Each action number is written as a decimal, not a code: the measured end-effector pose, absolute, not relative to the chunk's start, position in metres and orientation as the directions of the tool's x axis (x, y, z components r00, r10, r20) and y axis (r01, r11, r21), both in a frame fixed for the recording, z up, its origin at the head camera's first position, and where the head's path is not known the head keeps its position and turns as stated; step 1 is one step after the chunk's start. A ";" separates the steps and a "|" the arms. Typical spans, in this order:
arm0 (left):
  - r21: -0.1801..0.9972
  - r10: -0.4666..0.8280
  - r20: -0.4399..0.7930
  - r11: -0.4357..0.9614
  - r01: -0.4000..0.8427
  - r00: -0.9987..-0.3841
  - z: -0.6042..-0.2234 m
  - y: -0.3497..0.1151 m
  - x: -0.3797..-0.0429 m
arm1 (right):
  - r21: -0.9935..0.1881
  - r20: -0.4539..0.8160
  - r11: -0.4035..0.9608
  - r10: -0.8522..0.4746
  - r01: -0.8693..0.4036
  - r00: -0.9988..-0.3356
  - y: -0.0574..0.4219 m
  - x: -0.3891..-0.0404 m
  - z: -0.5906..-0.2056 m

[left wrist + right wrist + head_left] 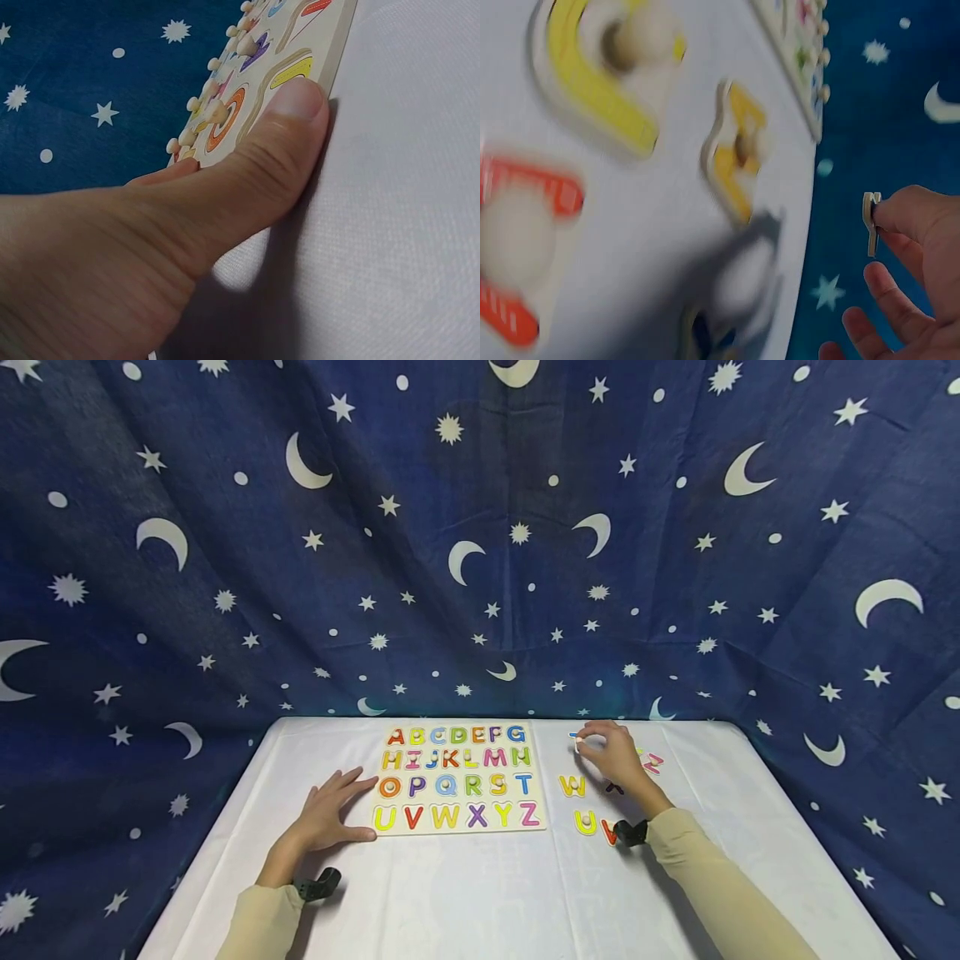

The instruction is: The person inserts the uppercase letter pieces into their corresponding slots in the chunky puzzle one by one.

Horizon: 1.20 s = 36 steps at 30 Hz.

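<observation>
My right hand [611, 756] pinches a blue letter T piece [573, 735] between thumb and finger. In the right wrist view the letter T piece [871, 223] shows edge-on, lifted above the table, with the other fingers spread below it. An alphabet puzzle board [459, 836] lies left of that hand. Most upper-row letters carry knobbed pieces; the T spot and the bottom row U to Z show flat printed letters. My left hand [326, 817] spreads its fingers at the board's left edge, and in the left wrist view its thumb [289, 127] presses the lower corner.
Right of the board lie a yellow U piece [586, 822], a red V piece [608, 833], an orange-yellow W piece [572, 787], a dark X piece [614, 788] and a pink Z piece [654, 763]. A starry blue cloth [480, 527] hangs behind the white table [465, 902].
</observation>
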<state>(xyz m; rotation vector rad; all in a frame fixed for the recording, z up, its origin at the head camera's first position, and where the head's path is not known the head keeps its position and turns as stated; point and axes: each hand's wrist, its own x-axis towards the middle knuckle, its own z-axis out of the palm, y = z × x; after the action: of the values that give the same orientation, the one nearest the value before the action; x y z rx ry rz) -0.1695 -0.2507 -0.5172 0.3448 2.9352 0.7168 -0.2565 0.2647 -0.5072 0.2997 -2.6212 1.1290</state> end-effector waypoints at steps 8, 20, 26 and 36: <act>0.468 0.243 -0.045 0.862 0.194 -0.969 -0.520 -0.252 -0.169 | -0.732 0.255 0.637 -0.069 -0.239 -0.964 0.234 -0.244 -0.505; 0.462 0.248 -0.032 0.863 0.206 -0.968 -0.520 -0.252 -0.170 | -0.704 0.243 0.656 -0.139 -0.273 -0.960 0.188 -0.224 -0.514; 0.455 0.243 -0.036 0.867 0.201 -0.969 -0.520 -0.251 -0.171 | -0.693 0.222 0.672 -0.144 -0.260 -0.964 0.177 -0.219 -0.521; 0.455 0.243 -0.038 0.868 0.200 -0.969 -0.518 -0.251 -0.170 | -0.635 0.194 0.738 -0.131 -0.227 -0.972 0.168 -0.215 -0.530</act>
<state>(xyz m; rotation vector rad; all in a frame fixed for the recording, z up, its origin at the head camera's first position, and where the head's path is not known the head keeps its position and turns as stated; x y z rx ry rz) -0.1704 -0.2513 -0.5178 0.3502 2.9448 0.7024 -0.2148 0.1682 -0.5298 0.2901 -2.8004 1.0504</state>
